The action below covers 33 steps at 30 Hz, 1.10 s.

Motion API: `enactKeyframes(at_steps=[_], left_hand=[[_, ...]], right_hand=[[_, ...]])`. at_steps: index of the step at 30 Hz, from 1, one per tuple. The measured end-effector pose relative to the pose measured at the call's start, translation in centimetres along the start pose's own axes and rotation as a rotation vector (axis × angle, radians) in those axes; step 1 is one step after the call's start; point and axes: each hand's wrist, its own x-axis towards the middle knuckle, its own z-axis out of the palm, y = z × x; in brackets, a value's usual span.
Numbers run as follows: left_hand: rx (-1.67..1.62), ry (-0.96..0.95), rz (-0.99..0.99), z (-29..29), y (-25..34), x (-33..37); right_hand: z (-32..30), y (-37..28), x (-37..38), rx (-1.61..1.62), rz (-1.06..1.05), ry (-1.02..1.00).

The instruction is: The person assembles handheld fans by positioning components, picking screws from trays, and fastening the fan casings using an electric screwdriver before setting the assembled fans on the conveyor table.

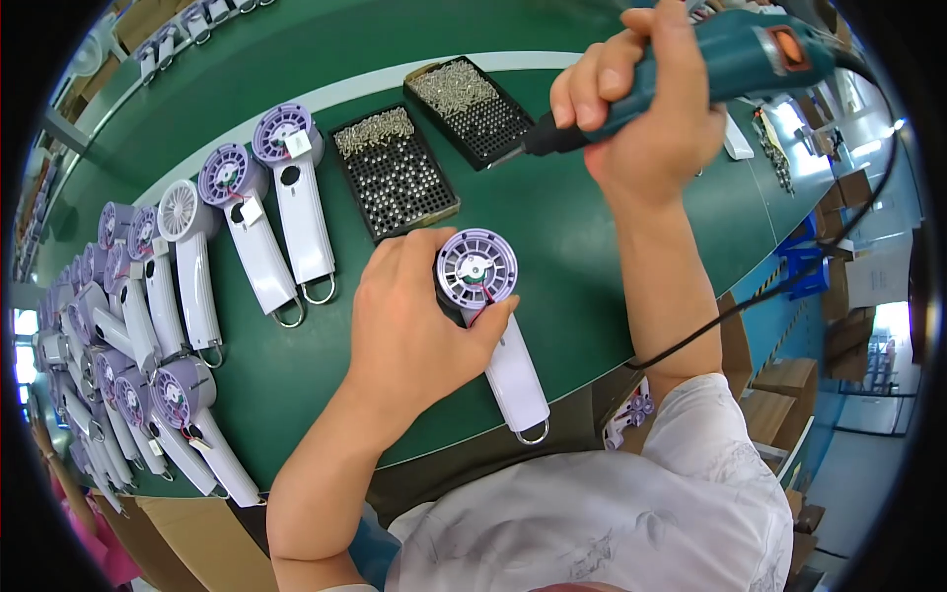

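A green workbench [552, 227] runs through a workshop, carrying two black screw trays [395, 173]. The screwdriver's bit is hard to make out. The left hand [409, 331] wraps the head of a handheld fan [490, 316] lying on the bench; the right hand [646, 109] grips a teal electric screwdriver [730, 59] above it.

Position: worn on the person's head, above the long dark green conveyor belt [296, 59].
Direction: steeply downward, over the white-sleeved shoulders at the lower edge.
Nearness: close; the left hand [409, 321] and right hand [646, 104] fill the middle.
Lens: wide fisheye, black rim, belt edges bowed.
Shared view: single camera only.
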Motion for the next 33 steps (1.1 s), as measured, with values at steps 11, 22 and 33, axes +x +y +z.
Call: enactKeyframes(at_steps=[11, 22, 33], left_hand=[[-0.001, 0.006, 0.005, 0.0, 0.2, 0.0], [0.011, 0.007, 0.031, -0.1, 0.0, 0.0], [0.036, 0.006, 0.007, -0.1, 0.0, 0.0]], right_hand=[[2.9, -2.2, -3.0, -0.41, 0.173, -0.298], [2.6, -1.7, -3.9, -0.365, 0.15, -0.18], [3.3, -1.7, -3.4, -0.394, 0.223, -0.028]])
